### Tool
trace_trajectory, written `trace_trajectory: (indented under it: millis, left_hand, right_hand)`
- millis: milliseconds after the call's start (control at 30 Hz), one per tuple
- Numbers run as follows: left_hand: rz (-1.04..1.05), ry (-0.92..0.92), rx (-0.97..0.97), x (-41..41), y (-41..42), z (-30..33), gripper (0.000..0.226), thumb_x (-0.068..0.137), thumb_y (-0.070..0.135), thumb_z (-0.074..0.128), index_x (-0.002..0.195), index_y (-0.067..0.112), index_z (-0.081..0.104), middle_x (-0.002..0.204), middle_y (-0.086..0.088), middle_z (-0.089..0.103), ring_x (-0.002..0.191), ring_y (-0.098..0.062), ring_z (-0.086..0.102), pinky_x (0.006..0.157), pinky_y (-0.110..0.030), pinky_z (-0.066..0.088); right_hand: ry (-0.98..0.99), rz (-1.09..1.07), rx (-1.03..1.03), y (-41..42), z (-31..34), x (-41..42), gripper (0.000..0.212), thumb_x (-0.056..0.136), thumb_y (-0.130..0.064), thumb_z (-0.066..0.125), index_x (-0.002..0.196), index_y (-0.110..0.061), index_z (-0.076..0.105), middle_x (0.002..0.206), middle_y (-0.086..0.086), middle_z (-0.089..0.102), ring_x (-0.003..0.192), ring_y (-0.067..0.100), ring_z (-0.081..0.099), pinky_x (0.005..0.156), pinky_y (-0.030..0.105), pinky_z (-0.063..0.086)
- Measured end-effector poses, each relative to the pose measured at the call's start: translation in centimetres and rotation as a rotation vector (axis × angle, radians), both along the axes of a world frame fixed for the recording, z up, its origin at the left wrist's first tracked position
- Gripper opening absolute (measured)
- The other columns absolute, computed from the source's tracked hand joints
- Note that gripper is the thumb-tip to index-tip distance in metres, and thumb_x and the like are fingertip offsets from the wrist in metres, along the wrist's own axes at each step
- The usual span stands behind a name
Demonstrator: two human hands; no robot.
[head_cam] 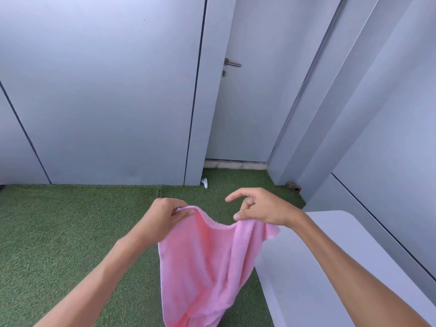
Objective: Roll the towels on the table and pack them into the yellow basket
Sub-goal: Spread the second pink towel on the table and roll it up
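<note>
A pink towel [203, 263] hangs in the air in front of me, over the green turf and just left of the white table [330, 251]. My left hand [165, 215] pinches its upper left corner. My right hand [257, 206] holds the upper right edge between thumb and middle fingers, with the index finger stretched out. The towel sags between both hands and its lower end drops out of view. No yellow basket is in view.
The white table's rounded corner fills the lower right. Green artificial turf [70, 232] covers the floor. Grey wall panels and a grey door [243, 90] with a metal handle stand ahead. A small white object [204, 182] lies by the door frame.
</note>
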State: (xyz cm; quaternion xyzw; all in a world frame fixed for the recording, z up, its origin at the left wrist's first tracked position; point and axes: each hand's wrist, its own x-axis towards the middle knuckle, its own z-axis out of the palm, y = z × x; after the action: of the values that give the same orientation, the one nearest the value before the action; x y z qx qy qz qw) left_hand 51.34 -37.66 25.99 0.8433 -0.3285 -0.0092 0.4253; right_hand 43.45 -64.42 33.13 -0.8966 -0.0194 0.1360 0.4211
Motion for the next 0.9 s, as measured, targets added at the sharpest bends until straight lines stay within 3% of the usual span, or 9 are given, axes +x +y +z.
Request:
trace_trajectory:
  millis: [33, 100, 200, 267, 333, 467, 600, 700, 900]
  left_hand:
    - [-0.003, -0.011, -0.025, -0.6, -0.9, -0.2, 0.036, 0.088, 0.036, 0.065, 0.062, 0.014, 0.054, 0.051, 0.009, 0.036, 0.051, -0.011, 0.03, 0.049, -0.02, 0.024]
    - [-0.012, 0.041, -0.09, -2.0, -2.7, -0.5, 0.007, 0.086, 0.032, 0.069, 0.084, 0.026, 0.069, 0.057, 0.01, 0.056, 0.053, -0.008, 0.041, 0.056, -0.019, 0.035]
    - [-0.082, 0.205, -0.179, -3.5, -4.6, -0.4, 0.024, 0.084, 0.033, 0.071, 0.108, 0.029, 0.071, 0.056, 0.018, 0.057, 0.056, -0.001, 0.043, 0.064, -0.019, 0.04]
    - [-0.165, 0.266, -0.235, -3.9, -5.1, 0.0, 0.02, 0.086, 0.032, 0.069, 0.106, 0.029, 0.072, 0.077, 0.022, 0.069, 0.072, 0.006, 0.058, 0.073, -0.016, 0.045]
    - [-0.21, 0.293, -0.251, -3.8, -5.2, 0.0, 0.013, 0.087, 0.033, 0.067, 0.096, 0.027, 0.074, 0.086, 0.015, 0.073, 0.079, 0.003, 0.061, 0.076, -0.02, 0.047]
    - [-0.175, 0.283, -0.22, -3.5, -4.9, -0.4, 0.014, 0.087, 0.04, 0.066, 0.087, 0.026, 0.071, 0.072, 0.002, 0.066, 0.064, -0.012, 0.049, 0.062, -0.03, 0.039]
    - [-0.098, 0.255, -0.227, -2.6, -4.7, -0.6, 0.013, 0.087, 0.036, 0.067, 0.08, 0.025, 0.069, 0.051, 0.01, 0.041, 0.051, -0.007, 0.027, 0.05, -0.023, 0.023]
    - [-0.099, 0.253, -0.202, -1.9, -5.1, -0.7, 0.012, 0.087, 0.033, 0.067, 0.078, 0.026, 0.069, 0.054, 0.007, 0.042, 0.049, -0.008, 0.026, 0.049, -0.019, 0.021]
    - [0.023, 0.25, -0.019, 0.4, -6.9, -3.0, 0.01, 0.087, 0.026, 0.067, 0.077, 0.026, 0.069, 0.052, 0.012, 0.046, 0.047, -0.006, 0.037, 0.048, -0.016, 0.028]
  right_hand:
    - [0.029, 0.021, 0.051, 0.6, 0.1, -0.2, 0.04, 0.082, -0.017, 0.075, 0.117, -0.029, 0.06, 0.079, 0.009, 0.068, 0.073, 0.013, 0.059, 0.08, 0.027, 0.047]
    - [0.051, 0.068, 0.15, 1.8, 0.3, -0.8, 0.042, 0.084, -0.011, 0.072, 0.12, -0.023, 0.054, 0.09, 0.015, 0.068, 0.08, 0.017, 0.062, 0.082, 0.026, 0.048]
    - [-0.013, 0.062, 0.198, 2.7, 0.3, -1.5, 0.036, 0.084, -0.011, 0.072, 0.114, -0.019, 0.053, 0.093, 0.015, 0.069, 0.078, 0.018, 0.062, 0.081, 0.03, 0.05]
    - [-0.057, 0.031, 0.23, 2.7, 0.3, -1.8, 0.035, 0.082, -0.013, 0.074, 0.11, -0.017, 0.053, 0.092, 0.016, 0.069, 0.079, 0.021, 0.063, 0.082, 0.035, 0.05]
    - [-0.084, -0.004, 0.266, 2.4, 0.0, -2.1, 0.035, 0.081, -0.015, 0.077, 0.107, -0.016, 0.053, 0.091, 0.017, 0.07, 0.078, 0.022, 0.062, 0.081, 0.036, 0.049]
    - [-0.043, -0.043, 0.272, 1.4, -1.5, -2.6, 0.036, 0.08, -0.015, 0.077, 0.109, -0.015, 0.056, 0.092, 0.018, 0.069, 0.078, 0.019, 0.062, 0.078, 0.03, 0.048]
    - [0.074, -0.01, 0.079, -0.3, -3.7, -2.7, 0.02, 0.083, -0.018, 0.074, 0.102, -0.014, 0.067, 0.088, 0.006, 0.073, 0.073, 0.009, 0.061, 0.07, 0.018, 0.042]
    - [0.081, -0.044, 0.008, -1.6, -4.8, -2.1, 0.009, 0.085, -0.029, 0.072, 0.086, -0.019, 0.071, 0.081, -0.006, 0.072, 0.072, 0.005, 0.059, 0.074, 0.021, 0.043]
    - [0.15, -0.025, -0.123, -3.6, -6.4, 1.6, 0.009, 0.088, -0.029, 0.067, 0.082, -0.028, 0.072, 0.08, -0.013, 0.071, 0.077, -0.002, 0.064, 0.077, 0.021, 0.046]
